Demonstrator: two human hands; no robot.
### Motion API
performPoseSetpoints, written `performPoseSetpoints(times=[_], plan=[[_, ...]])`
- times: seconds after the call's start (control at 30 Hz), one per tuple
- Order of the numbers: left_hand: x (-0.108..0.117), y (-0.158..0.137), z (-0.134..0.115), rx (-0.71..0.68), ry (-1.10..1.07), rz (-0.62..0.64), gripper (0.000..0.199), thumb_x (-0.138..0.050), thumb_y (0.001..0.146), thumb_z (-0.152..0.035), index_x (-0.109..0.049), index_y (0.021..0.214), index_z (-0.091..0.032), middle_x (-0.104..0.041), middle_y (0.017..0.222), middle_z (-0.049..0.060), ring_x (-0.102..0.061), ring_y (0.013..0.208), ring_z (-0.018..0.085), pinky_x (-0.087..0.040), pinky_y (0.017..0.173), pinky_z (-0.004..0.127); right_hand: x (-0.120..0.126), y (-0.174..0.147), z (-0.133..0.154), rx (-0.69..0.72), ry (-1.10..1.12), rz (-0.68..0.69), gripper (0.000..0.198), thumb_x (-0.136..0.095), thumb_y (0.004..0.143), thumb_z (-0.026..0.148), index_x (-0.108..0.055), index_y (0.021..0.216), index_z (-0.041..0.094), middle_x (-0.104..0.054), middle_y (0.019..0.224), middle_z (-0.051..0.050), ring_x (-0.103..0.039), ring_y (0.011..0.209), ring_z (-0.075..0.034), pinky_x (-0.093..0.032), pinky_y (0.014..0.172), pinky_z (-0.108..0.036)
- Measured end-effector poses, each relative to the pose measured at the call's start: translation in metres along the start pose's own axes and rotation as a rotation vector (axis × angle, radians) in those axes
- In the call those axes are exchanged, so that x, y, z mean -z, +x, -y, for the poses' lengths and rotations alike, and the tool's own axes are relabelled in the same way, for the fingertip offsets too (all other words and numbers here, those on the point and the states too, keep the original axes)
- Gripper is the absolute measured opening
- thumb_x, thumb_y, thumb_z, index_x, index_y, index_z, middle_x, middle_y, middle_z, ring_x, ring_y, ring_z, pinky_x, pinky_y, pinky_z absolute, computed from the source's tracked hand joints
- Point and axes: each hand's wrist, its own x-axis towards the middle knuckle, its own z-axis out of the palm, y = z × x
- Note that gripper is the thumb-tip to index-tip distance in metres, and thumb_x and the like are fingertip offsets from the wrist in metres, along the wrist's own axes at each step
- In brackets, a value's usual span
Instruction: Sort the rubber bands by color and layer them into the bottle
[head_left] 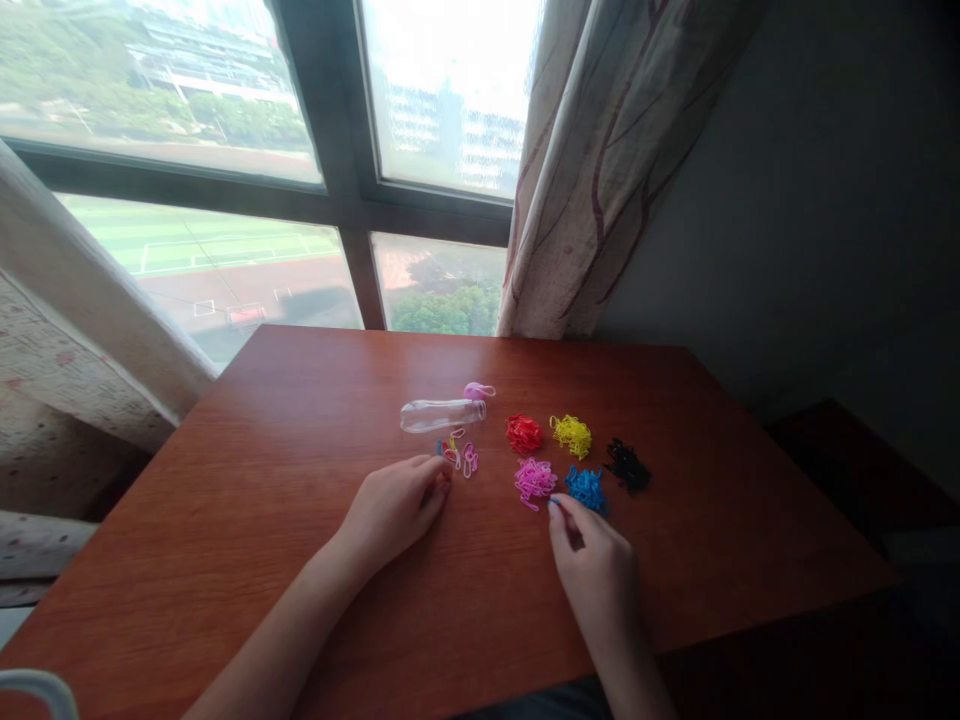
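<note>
My right hand (592, 555) pinches a small blue plastic stitch marker (553, 501) between thumb and forefinger, just in front of the pink and blue heaps. My left hand (394, 505) rests on the table with fingers curled, its fingertips beside a little mixed group of stitch markers (454, 452); what its fingers hold, if anything, is hidden. Sorted by colour lie a red heap (523, 433), a yellow heap (572, 436), a pink heap (535, 480), a blue heap (586, 487) and a black heap (628, 466).
Behind the mixed group a clear plastic bottle (439, 415) lies on its side, with a pink lid-like piece (478, 391) by its mouth. The brown wooden table (300, 430) meets a window with curtains (585, 180). A pale curved object (37, 685) shows at lower left.
</note>
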Motion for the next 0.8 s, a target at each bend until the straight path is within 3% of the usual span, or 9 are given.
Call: performPoseSetpoints(times=[0.17, 0.3, 0.8], plan=[[0.0, 0.0, 0.0, 0.006, 0.008, -0.003, 0.019, -0.042, 0.092, -0.026, -0.06, 0.094, -0.026, -0.071, 0.098, 0.0, -0.066, 0.082, 0.018, -0.042, 0.068, 0.026, 0.026, 0.003, -0.043, -0.02, -0.165, -0.108, 0.038, -0.047, 0.096, 0.041, -0.075, 0.094, 0.016, -0.076, 0.082, -0.008, -0.069, 0.064, -0.019, -0.045, 0.059, -0.027], [0.0, 0.001, -0.001, 0.017, 0.008, -0.001, 0.019, -0.041, 0.092, -0.028, -0.06, 0.094, -0.025, -0.071, 0.098, 0.0, -0.066, 0.083, 0.018, -0.042, 0.068, 0.026, 0.03, 0.003, -0.057, -0.039, -0.225, -0.109, 0.041, -0.046, 0.096, 0.044, -0.075, 0.093, 0.016, -0.076, 0.078, -0.008, -0.069, 0.063, -0.02, -0.044, 0.058, -0.028], [-0.013, 0.004, -0.016, 0.122, 0.048, -0.068, 0.011, -0.051, 0.091, -0.035, -0.058, 0.093, -0.026, -0.07, 0.09, -0.003, -0.065, 0.08, 0.016, -0.035, 0.063, 0.025, 0.007, -0.007, -0.017, 0.055, -0.008, -0.082, 0.027, -0.049, 0.097, 0.031, -0.072, 0.098, 0.016, -0.076, 0.088, -0.006, -0.071, 0.07, -0.017, -0.049, 0.066, -0.024]])
